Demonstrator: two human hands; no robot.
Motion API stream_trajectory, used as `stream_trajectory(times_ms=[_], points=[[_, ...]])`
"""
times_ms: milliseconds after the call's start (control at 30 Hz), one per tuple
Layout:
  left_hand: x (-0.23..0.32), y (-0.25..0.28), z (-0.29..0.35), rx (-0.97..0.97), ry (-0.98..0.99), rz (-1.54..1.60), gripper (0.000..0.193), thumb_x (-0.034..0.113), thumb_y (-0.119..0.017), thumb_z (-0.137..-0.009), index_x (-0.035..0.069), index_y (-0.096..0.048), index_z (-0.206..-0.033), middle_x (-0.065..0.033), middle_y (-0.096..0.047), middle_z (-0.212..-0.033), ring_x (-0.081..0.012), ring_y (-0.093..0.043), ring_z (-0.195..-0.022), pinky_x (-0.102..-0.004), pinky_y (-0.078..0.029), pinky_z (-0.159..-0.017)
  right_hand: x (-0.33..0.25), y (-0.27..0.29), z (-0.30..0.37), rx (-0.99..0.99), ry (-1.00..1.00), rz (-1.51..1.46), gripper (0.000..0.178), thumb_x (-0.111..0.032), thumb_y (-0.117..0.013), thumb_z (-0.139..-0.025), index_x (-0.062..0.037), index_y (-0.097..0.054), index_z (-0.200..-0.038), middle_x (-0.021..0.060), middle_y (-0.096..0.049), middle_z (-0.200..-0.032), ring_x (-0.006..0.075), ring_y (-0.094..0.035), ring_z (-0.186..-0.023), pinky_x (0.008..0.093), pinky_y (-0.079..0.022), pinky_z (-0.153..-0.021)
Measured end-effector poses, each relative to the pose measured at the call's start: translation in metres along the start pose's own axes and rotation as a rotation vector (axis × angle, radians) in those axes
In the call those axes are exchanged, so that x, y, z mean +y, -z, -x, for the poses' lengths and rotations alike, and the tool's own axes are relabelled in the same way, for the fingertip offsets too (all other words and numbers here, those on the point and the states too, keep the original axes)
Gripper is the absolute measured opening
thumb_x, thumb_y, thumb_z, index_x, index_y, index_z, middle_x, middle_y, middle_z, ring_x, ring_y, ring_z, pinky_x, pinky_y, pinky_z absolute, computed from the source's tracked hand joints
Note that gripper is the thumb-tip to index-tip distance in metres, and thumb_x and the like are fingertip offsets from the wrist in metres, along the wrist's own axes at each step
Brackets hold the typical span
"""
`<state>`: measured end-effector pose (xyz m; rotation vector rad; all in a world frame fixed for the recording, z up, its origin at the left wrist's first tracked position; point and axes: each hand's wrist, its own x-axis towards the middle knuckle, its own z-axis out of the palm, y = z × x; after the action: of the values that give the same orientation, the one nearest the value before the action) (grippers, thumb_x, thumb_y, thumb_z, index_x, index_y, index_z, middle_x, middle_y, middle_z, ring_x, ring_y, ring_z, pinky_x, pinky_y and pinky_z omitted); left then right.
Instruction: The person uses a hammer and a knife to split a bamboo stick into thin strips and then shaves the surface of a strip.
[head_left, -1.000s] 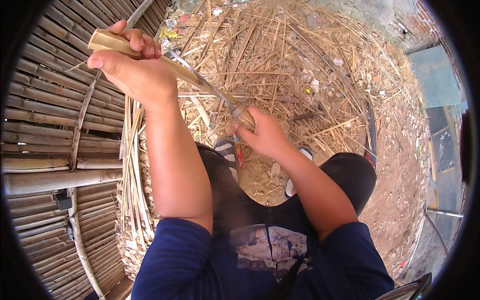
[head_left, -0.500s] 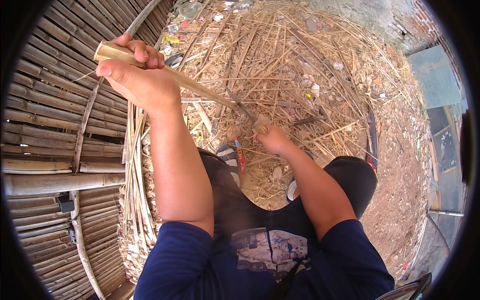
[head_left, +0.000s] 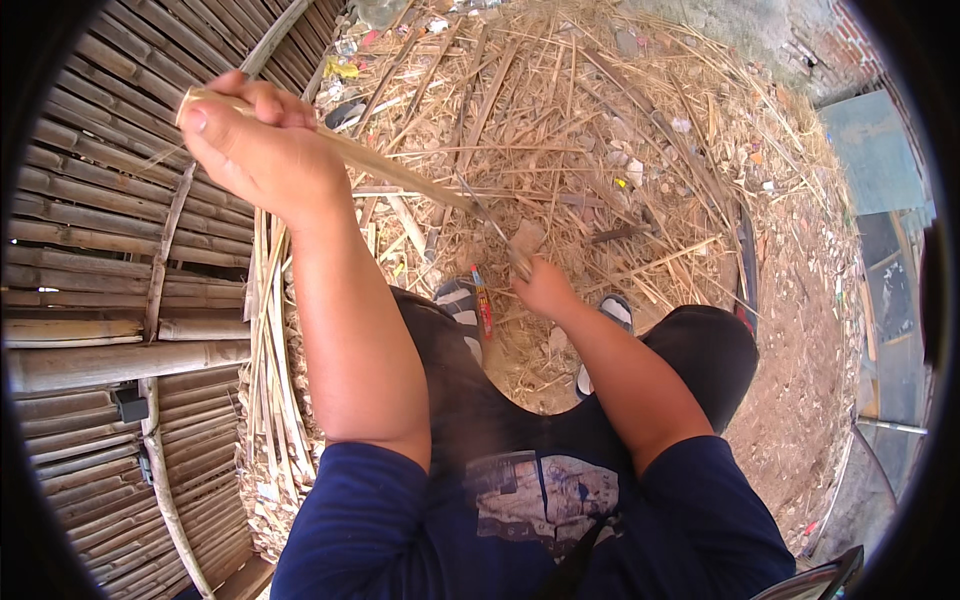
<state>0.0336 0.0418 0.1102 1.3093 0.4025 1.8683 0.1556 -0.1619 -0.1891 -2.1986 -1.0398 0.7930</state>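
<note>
A long split bamboo piece (head_left: 400, 177) slants from the upper left down toward the middle of the ground. Its raised end is wrapped by my left hand (head_left: 262, 155), the thumb lying along the top. A thin loose fibre trails from that end. My right hand (head_left: 547, 290) is closed around the handle of a knife (head_left: 493, 226), whose narrow dark blade points up and left. The blade is beside the bamboo's lower end; whether they touch I cannot tell.
Bamboo strips and shavings (head_left: 540, 110) litter the ground ahead. On my left stands a bamboo-slat wall (head_left: 130, 255), with long strips (head_left: 265, 340) beside it. A red stick-like wrapper (head_left: 482, 305) lies by my foot. Grey-blue panels (head_left: 870, 150) are at the right.
My left hand has shifted slightly left and the bamboo has rolled, showing a narrower face. My right hand has dropped a little, and the knife blade has turned.
</note>
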Motion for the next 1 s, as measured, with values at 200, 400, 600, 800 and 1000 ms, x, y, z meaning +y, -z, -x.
stream_trajectory(times_ms=[200,400,600,800,1000], points=[[-0.003,0.005,-0.001,0.031,0.02,-0.014,0.051,0.054,-0.033,-0.107,0.005,-0.045,-0.105,-0.0017,-0.042,-0.074,-0.0103,-0.038,-0.06,-0.0248,-0.034,-0.053,-0.02,0.007,-0.008,-0.074,-0.115,0.067,0.053,-0.034,-0.069,-0.085,0.0028,-0.061,-0.123,0.0281,-0.07,-0.108,0.0435,-0.067,-0.105,0.0498,-0.053,-0.091],[-0.003,0.008,-0.006,0.076,0.014,-0.057,0.048,0.05,-0.029,-0.109,0.005,-0.045,-0.104,-0.0015,-0.042,-0.073,-0.0103,-0.037,-0.06,-0.0254,-0.033,-0.053,-0.091,0.036,0.02,-0.041,0.02,-0.115,0.04,-0.031,-0.069,-0.086,0.0016,-0.061,-0.108,0.027,-0.069,-0.099,0.0438,-0.068,-0.096,0.051,-0.053,-0.083],[-0.002,0.008,-0.005,0.137,0.011,-0.066,0.045,0.048,-0.034,-0.108,0.004,-0.045,-0.103,-0.0005,-0.042,-0.072,-0.0098,-0.036,-0.06,-0.0253,-0.032,-0.052,-0.071,0.013,0.018,0.084,0.144,-0.083,0.038,-0.029,-0.07,-0.087,0.0007,-0.06,-0.109,0.027,-0.068,-0.094,0.0452,-0.067,-0.09,0.0518,-0.053,-0.079],[-0.007,0.016,-0.01,0.18,0.02,-0.019,0.047,0.051,-0.044,-0.107,0.004,-0.047,-0.102,0.0013,-0.04,-0.069,-0.0077,-0.036,-0.058,-0.0233,-0.03,-0.051,0.045,-0.005,0.015,-0.137,-0.155,0.289,0.045,-0.029,-0.072,-0.084,0.0065,-0.064,-0.11,0.0305,-0.07,-0.099,0.0456,-0.069,-0.097,0.0495,-0.056,-0.084],[-0.007,0.009,-0.009,0.129,0.008,0.007,0.046,0.05,-0.044,-0.107,0.004,-0.047,-0.102,0.0007,-0.041,-0.07,-0.0075,-0.035,-0.058,-0.0232,-0.03,-0.051,0.025,-0.012,-0.001,-0.189,-0.388,-0.029,0.034,-0.03,-0.072,-0.087,0.0035,-0.065,-0.093,0.0212,-0.069,-0.084,0.0334,-0.07,-0.077,0.0442,-0.056,-0.067]])
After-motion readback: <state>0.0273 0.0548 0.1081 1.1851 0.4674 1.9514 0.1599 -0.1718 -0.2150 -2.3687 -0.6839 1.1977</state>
